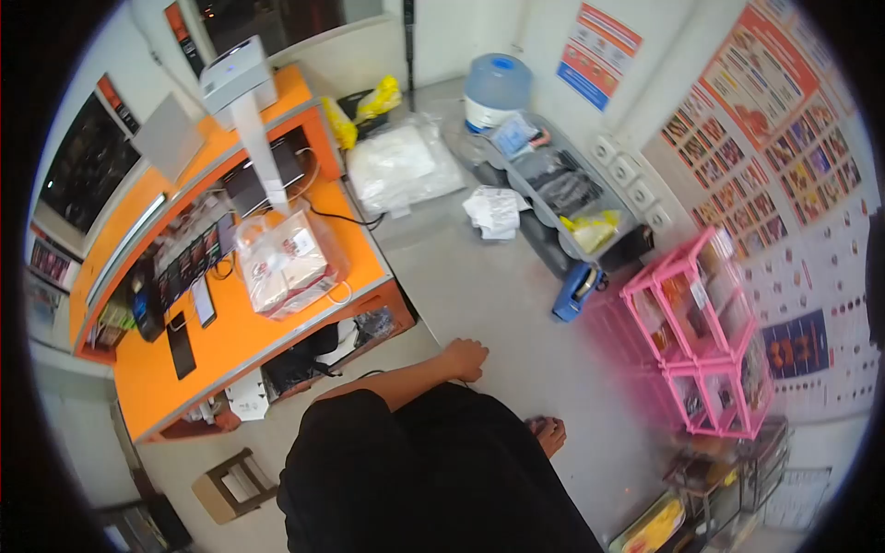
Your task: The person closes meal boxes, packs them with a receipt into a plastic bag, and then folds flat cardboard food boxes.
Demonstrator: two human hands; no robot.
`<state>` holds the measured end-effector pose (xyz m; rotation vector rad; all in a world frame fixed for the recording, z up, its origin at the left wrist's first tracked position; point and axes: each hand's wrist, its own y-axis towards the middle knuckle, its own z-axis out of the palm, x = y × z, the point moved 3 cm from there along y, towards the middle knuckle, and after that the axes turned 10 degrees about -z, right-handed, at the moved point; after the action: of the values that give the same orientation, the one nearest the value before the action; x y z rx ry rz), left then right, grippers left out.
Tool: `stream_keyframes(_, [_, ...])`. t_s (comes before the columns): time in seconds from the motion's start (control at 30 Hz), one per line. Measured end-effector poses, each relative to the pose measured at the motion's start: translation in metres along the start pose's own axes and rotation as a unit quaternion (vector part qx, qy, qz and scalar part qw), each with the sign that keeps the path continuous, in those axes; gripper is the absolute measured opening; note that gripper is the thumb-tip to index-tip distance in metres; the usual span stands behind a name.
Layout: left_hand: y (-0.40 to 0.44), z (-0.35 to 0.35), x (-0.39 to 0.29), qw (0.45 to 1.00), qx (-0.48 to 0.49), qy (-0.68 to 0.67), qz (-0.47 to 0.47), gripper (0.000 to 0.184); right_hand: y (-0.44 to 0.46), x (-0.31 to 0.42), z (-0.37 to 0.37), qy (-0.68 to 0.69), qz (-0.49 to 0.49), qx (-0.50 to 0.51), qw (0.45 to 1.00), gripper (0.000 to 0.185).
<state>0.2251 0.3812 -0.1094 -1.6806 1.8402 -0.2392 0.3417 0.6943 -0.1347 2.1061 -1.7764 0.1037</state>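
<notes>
My left hand [466, 359] is closed with its fingers curled, over the grey surface just right of the orange desk; nothing shows in it. Closer to my dark shirt, my right hand [546, 435] has its fingers curled too, and whatever it may hold is too small to make out. On the orange desk [364, 241] sits a clear plastic bag [288, 263] with boxes inside. A blue tape dispenser [579, 291] lies on the grey surface, ahead of my right hand.
A printer [238, 78] trails a paper strip onto the desk. White plastic bags [401, 166], crumpled receipts [496, 214], a grey tray [590, 241] and a water jug [498, 88] stand farther back. A pink rack [698, 364] is on the right; a cardboard piece [214, 496] lies lower left.
</notes>
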Motion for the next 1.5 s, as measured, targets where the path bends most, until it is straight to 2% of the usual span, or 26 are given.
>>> stream_keyframes(0.13, [-0.009,-0.001,-0.013,0.998,-0.056,-0.009,0.022,0.055,0.023,0.02,0.002,0.071,-0.096,0.016,0.993,0.058])
stream_keyframes(0.23, [-0.028,0.004,-0.018,0.985,-0.141,-0.097,0.031,0.05,0.037,0.044,-0.005,0.078,-0.169,0.023,0.982,0.061])
stream_keyframes(0.33, [-0.036,0.03,-0.012,0.97,-0.189,-0.155,0.015,0.056,0.05,0.051,0.012,0.136,-0.246,0.031,0.959,0.059])
stream_keyframes(0.4, [-0.052,0.047,-0.006,0.973,-0.178,-0.143,-0.036,0.06,0.052,0.06,0.022,0.134,-0.289,0.057,0.946,0.056])
stream_keyframes(0.53, [-0.082,0.037,0.004,0.986,-0.076,-0.115,-0.095,0.062,0.065,0.092,0.032,0.167,-0.319,0.093,0.928,0.056])
stream_keyframes(0.6, [-0.078,0.051,0.013,0.974,-0.129,-0.174,-0.072,0.059,0.075,0.107,0.045,0.214,-0.322,0.093,0.917,0.053])
stream_keyframes(0.63, [-0.078,0.054,0.017,0.965,-0.159,-0.198,-0.059,0.058,0.078,0.117,0.046,0.186,-0.318,0.12,0.922,0.05])
stream_keyframes(0.73, [-0.081,0.061,0.036,0.95,-0.138,-0.265,-0.093,0.055,0.092,0.149,0.051,0.131,-0.319,0.158,0.925,0.043])
stream_keyframes(0.83, [-0.1,0.071,0.085,0.935,-0.095,-0.322,-0.119,0.054,0.108,0.177,0.06,0.154,-0.326,0.155,0.92,0.04])
stream_keyframes(0.9, [-0.109,0.096,0.141,0.93,-0.153,-0.29,-0.165,0.054,0.127,0.205,0.065,0.182,-0.307,0.173,0.918,0.039])
stream_keyframes(0.93, [-0.126,0.102,0.161,0.927,-0.179,-0.274,-0.185,0.055,0.135,0.216,0.076,0.198,-0.325,0.143,0.914,0.038])
stream_keyframes(1.0, [-0.178,0.106,0.212,0.863,-0.269,-0.333,-0.267,0.052,0.158,0.247,0.092,0.239,-0.351,0.114,0.898,0.033])
stream_keyframes(1.07, [-0.247,0.107,0.259,0.772,-0.255,-0.477,-0.335,0.051,0.186,0.304,0.088,0.339,-0.317,0.133,0.876,0.026])
stream_keyframes(1.13, [-0.295,0.176,0.319,0.657,-0.406,-0.483,-0.413,0.047,0.221,0.362,0.091,0.376,-0.316,0.126,0.862,0.023])
stream_keyframes(1.17, [-0.309,0.243,0.364,0.61,-0.434,-0.506,-0.429,0.044,0.237,0.396,0.086,0.405,-0.306,0.124,0.852,0.025])
stream_keyframes(1.2, [-0.354,0.255,0.365,0.554,-0.464,-0.458,-0.517,0.041,0.254,0.428,0.082,0.433,-0.294,0.125,0.843,0.026])
stream_keyframes(1.23, [-0.4,0.244,0.345,0.497,-0.501,-0.471,-0.529,0.039,0.27,0.46,0.078,0.471,-0.31,0.129,0.816,0.029])
stream_keyframes(1.27, [-0.433,0.263,0.341,0.446,-0.44,-0.46,-0.629,0.036,0.288,0.492,0.073,0.509,-0.325,0.13,0.786,0.032])
stream_keyframes(1.33, [-0.467,0.336,0.338,0.361,-0.486,-0.388,-0.694,0.038,0.313,0.56,0.038,0.507,-0.331,0.168,0.778,0.043])
stream_keyframes(1.37, [-0.479,0.348,0.321,0.327,-0.48,-0.384,-0.718,0.038,0.32,0.593,0.025,0.515,-0.35,0.149,0.768,0.05])
stream_keyframes(1.4, [-0.483,0.365,0.306,0.305,-0.457,-0.373,-0.748,0.039,0.327,0.624,0.016,0.523,-0.369,0.132,0.757,0.057])
stream_keyframes(1.43, [-0.483,0.367,0.284,0.312,-0.405,-0.373,-0.774,0.037,0.337,0.654,0.011,0.518,-0.407,0.11,0.744,0.061])
stream_keyframes(1.47, [-0.475,0.398,0.274,0.35,-0.364,-0.362,-0.783,0.035,0.346,0.684,0.007,0.514,-0.444,0.09,0.728,0.065])
stream_keyframes(1.5, [-0.466,0.398,0.251,0.401,-0.343,-0.397,-0.751,0.038,0.361,0.713,0.012,0.543,-0.413,0.101,0.724,0.065])
